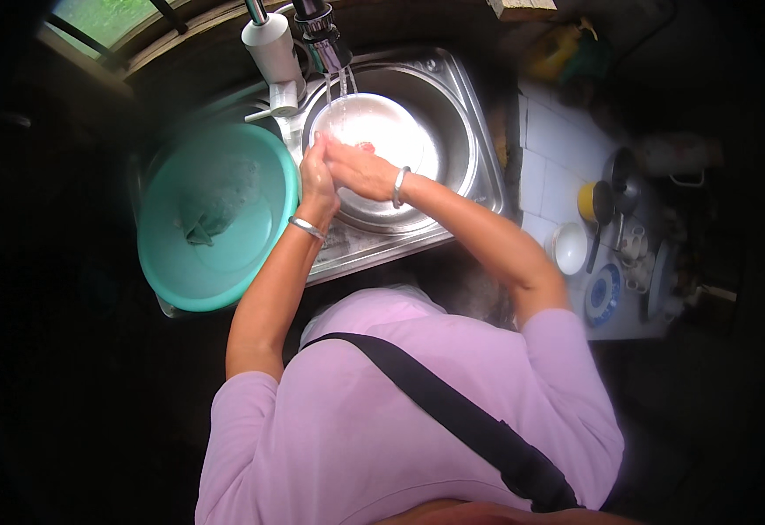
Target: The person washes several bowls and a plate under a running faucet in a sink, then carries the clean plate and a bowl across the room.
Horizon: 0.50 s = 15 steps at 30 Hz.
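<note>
My left hand (319, 180) and my right hand (363, 172) meet over the left side of the round stainless steel sink bowl (456, 141). The fingers of the right touch the left hand and partly cover it. Just beyond them is a shiny round dish (392, 118) with a reddish mark, glaring in the light. Whether the fingers hold its rim is hidden. Thin streams of water run from the faucet head (328, 52) into the dish near my fingertips. Both wrists wear a silver-coloured bangle.
A teal plastic basin (251, 252) holding a wet cloth (200, 231) rests on the sink's left side. A white faucet body (271, 49) stands behind. On the white tiled counter (543, 180) at right are a white bowl (567, 248), a patterned plate (602, 295) and a yellow-sided ladle (596, 202).
</note>
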### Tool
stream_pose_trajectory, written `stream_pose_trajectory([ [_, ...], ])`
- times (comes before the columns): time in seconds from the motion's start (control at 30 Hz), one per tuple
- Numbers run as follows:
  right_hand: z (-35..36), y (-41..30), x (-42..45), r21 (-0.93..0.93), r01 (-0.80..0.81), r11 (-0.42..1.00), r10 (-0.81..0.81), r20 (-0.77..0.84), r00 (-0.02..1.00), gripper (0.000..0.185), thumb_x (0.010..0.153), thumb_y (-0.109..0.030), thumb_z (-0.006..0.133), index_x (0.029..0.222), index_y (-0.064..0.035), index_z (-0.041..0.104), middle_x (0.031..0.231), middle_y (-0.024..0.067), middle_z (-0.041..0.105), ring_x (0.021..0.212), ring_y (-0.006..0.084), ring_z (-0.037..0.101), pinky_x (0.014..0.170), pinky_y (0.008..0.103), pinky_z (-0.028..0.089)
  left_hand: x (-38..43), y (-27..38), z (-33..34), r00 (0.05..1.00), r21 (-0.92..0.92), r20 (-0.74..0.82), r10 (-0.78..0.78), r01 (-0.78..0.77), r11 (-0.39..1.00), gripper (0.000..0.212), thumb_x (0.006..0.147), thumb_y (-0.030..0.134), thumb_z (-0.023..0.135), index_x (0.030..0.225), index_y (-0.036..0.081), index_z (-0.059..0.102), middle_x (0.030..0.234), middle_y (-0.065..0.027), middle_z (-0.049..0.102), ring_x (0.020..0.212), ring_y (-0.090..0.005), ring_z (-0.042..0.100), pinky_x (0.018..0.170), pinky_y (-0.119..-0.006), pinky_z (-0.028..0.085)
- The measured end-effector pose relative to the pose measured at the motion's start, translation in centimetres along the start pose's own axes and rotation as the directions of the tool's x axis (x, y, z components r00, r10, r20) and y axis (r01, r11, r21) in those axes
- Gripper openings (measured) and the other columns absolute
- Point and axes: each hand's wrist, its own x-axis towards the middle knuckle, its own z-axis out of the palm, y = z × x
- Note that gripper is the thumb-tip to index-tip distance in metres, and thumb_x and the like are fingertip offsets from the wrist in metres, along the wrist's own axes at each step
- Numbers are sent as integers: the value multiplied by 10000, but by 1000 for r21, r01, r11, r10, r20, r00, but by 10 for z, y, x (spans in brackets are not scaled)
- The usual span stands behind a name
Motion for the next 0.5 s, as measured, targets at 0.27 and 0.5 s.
stream_pose_trajectory([
  [0.27,-35,11,-54,-620,219,754,-197,104,975,258,663,-41,522,921,-39,512,1064,101,517,928,268,520,722,340,437,1,23,0,992,61,41,-116,113,992,337,830,243,453,1056,-5,482,986,-117,562,882,-197,560,813,-309,431],
  [0.5,11,-23,-28,-390,-178,904,66,-283,957,92,699,-60,514,791,-67,519,757,131,573,662,319,560,573,398,447,-5,-5,16,949,117,-78,306,-297,948,357,738,104,474,1060,-44,427,923,-123,530,831,-209,526,735,-292,430],
])
